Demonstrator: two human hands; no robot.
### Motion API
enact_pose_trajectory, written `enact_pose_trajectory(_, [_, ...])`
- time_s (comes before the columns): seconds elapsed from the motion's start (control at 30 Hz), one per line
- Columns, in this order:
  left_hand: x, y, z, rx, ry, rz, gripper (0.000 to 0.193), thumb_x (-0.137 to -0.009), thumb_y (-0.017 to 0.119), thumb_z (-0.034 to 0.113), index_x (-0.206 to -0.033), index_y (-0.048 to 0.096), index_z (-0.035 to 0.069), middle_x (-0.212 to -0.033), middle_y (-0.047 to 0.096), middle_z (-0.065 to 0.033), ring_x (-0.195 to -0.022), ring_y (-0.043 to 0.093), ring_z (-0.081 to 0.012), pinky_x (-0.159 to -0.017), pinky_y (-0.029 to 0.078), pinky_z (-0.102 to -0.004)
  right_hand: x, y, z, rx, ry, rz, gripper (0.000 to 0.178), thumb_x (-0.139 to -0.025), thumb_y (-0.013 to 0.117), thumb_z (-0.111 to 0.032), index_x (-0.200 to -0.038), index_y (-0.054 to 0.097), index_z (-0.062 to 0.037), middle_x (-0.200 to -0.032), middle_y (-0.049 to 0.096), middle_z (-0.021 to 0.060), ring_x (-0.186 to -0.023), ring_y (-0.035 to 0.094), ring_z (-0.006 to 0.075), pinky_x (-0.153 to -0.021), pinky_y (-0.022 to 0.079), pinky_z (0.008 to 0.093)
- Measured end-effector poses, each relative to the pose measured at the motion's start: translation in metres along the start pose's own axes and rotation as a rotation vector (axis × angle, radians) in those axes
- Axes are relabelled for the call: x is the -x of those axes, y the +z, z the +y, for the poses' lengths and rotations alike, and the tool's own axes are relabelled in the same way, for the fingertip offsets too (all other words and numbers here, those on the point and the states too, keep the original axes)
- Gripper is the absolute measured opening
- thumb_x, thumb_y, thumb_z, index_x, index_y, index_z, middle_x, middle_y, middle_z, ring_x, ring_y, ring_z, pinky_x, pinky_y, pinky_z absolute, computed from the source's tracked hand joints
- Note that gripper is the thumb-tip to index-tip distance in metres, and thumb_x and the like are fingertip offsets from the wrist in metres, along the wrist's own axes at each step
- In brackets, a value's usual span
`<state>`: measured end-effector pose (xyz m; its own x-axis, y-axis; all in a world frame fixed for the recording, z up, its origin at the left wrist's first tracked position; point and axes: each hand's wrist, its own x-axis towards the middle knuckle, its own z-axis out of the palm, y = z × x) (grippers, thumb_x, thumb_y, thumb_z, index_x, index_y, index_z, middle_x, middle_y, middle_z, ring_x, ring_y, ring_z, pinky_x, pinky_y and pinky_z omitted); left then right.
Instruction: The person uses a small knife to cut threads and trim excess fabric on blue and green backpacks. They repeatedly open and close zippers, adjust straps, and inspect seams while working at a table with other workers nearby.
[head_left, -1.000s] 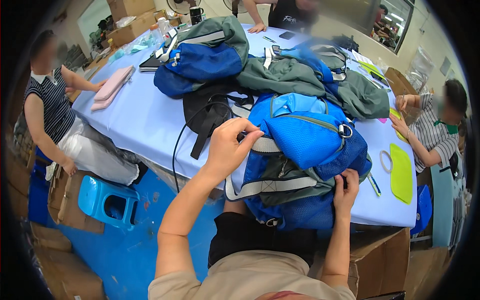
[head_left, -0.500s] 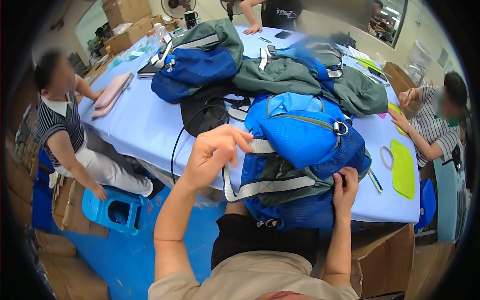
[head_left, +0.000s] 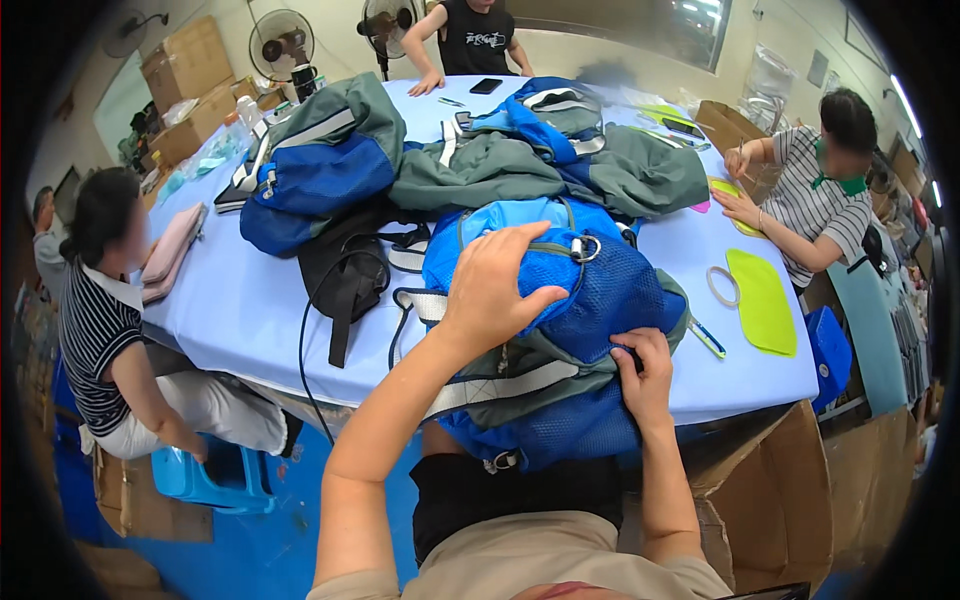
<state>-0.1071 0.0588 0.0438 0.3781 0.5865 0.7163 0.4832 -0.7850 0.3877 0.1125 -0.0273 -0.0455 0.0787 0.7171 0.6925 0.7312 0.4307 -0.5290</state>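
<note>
A blue and grey-green backpack (head_left: 600, 303) with white webbing straps lies at the table's near edge, partly overhanging it above my lap. My left hand (head_left: 497, 283) is over its light blue top, thumb and fingers apart and nothing between them. Whether the fingertips touch the fabric I cannot tell. Beside the left wrist, a white strap (head_left: 520, 386) crosses the bag's near side. My right hand (head_left: 647, 377) pinches the dark blue fabric at the bag's right side, thumb toward me. A metal D-ring (head_left: 590, 247) sits on the bag's upper part.
More backpacks (head_left: 330, 185) lie across the blue-covered table (head_left: 240, 310). A pen (head_left: 707, 338), a tape roll (head_left: 722, 287) and a lime-green piece (head_left: 760, 303) are at right. People sit left and right; another stands at the far side. An open carton (head_left: 770, 500) stands below.
My left hand has let go of the white strap and moved right over the bag's top, its fingers spreading. My right hand stays on the bag's side. The view has shifted.
</note>
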Motion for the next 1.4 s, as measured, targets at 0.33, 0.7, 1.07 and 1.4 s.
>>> enact_pose_trajectory(0.33, [0.004, 0.013, -0.005, -0.024, -0.064, 0.067, 0.071, -0.061, 0.077, 0.02, -0.122, 0.044, 0.008, -0.092, 0.062, -0.0074, -0.087, 0.058, -0.0255, -0.077, 0.04, -0.0362, -0.071, -0.014, -0.066, 0.084, -0.329, 0.104, 0.022, -0.066, 0.071, -0.011, -0.086, 0.063, -0.008, -0.092, 0.058, 0.0066, -0.086, 0.053, 0.025, -0.076, 0.038, 0.0366])
enact_pose_trajectory(0.7, [0.003, 0.026, -0.011, -0.026, -0.051, 0.127, 0.068, -0.059, 0.071, 0.009, -0.121, 0.044, 0.007, -0.086, 0.061, -0.0064, -0.082, 0.058, -0.0251, -0.074, 0.04, -0.0351, -0.115, 0.031, -0.064, 0.192, -0.51, 0.001, 0.011, -0.069, 0.066, -0.011, -0.079, 0.061, -0.0101, -0.085, 0.058, 0.0014, -0.08, 0.053, 0.021, -0.084, 0.038, 0.039])
enact_pose_trajectory(1.07, [0.002, 0.029, -0.018, 0.054, -0.046, 0.152, 0.067, -0.06, 0.073, 0.013, -0.12, 0.044, 0.005, -0.081, 0.059, -0.0084, -0.077, 0.056, -0.027, -0.071, 0.04, -0.0369, -0.122, 0.032, -0.06, -0.065, -0.37, -0.095, 0.005, -0.073, 0.061, -0.008, -0.078, 0.057, -0.0076, -0.079, 0.056, 0.0034, -0.08, 0.054, 0.0235, -0.088, 0.037, 0.0416])
enact_pose_trajectory(1.4, [0.003, 0.032, -0.019, 0.035, -0.072, 0.168, 0.063, -0.061, 0.072, 0.014, -0.118, 0.046, 0.005, -0.08, 0.06, -0.0077, -0.075, 0.057, -0.0257, -0.071, 0.04, -0.0359, -0.125, 0.031, -0.063, 0.241, -0.559, -0.077, 0.006, -0.069, 0.065, -0.012, -0.072, 0.06, -0.0109, -0.077, 0.057, -0.0007, -0.077, 0.056, 0.017, -0.093, 0.035, 0.0432])
